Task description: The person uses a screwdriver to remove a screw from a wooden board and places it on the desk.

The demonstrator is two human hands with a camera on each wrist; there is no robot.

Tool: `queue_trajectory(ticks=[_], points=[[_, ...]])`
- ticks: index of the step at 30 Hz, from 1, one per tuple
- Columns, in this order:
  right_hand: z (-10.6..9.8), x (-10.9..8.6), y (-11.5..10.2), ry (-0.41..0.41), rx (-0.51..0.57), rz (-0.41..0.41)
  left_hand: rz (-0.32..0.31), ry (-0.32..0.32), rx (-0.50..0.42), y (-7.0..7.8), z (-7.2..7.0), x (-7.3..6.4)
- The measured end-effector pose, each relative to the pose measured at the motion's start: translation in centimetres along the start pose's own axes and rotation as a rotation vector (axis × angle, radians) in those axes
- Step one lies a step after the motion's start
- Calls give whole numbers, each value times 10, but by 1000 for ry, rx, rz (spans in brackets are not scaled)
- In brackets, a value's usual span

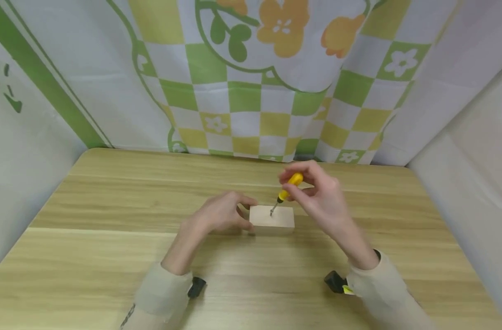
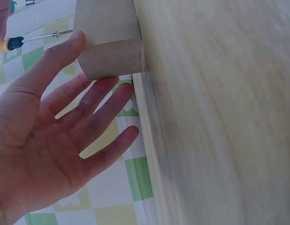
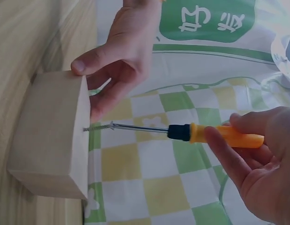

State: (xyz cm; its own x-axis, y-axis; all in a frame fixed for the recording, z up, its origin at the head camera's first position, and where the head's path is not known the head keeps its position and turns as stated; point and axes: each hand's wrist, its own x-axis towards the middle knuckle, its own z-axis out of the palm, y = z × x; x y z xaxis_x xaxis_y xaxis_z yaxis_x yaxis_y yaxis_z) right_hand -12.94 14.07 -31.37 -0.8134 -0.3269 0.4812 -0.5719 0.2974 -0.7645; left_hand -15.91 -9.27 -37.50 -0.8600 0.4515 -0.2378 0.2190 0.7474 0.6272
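Observation:
A pale rectangular wooden block (image 1: 281, 218) lies on the table in front of me. My left hand (image 1: 223, 212) steadies its left end, thumb on the near side and a finger on the far side. In the left wrist view, the other fingers (image 2: 102, 123) are spread beside the block. My right hand (image 1: 322, 195) holds a screwdriver (image 3: 198, 133) by its yellow handle, between thumb and fingers. The tool's metal shaft meets the head of a screw (image 3: 99, 127), whose tip is in the block's top face. Much of the threaded length still shows above the wood.
The wood-grain table (image 1: 110, 256) extends around both arms. A green, yellow and white patterned cloth (image 1: 244, 98) hangs along its back edge, with pale walls at the sides. A black device (image 1: 335, 282) is at the right wrist, another (image 1: 197, 287) at the left.

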Motion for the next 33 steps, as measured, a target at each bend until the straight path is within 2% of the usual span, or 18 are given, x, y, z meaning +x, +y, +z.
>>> queue_trajectory(ticks=[3,5,11,17,23,26,33], points=[[4,0,2,29,68,32,4,-2,1,0,1,0],[6,0,3,64,80,16,7,-2,2,0,1,0],[7,2,4,195,-91,-110,5,-11,-27,0,1,0],[8,1,0,231,-174,-160,11,-14,-23,0,0,1],[10,2,-6,215,-148,-210,8,-11,-33,-1,0,0],[11,3,-7,187,-126,-204,7,-11,-27,-1,-1,0],[8,5,-9,53,-58,-188,3,-10,-15,-1,-1,1]])
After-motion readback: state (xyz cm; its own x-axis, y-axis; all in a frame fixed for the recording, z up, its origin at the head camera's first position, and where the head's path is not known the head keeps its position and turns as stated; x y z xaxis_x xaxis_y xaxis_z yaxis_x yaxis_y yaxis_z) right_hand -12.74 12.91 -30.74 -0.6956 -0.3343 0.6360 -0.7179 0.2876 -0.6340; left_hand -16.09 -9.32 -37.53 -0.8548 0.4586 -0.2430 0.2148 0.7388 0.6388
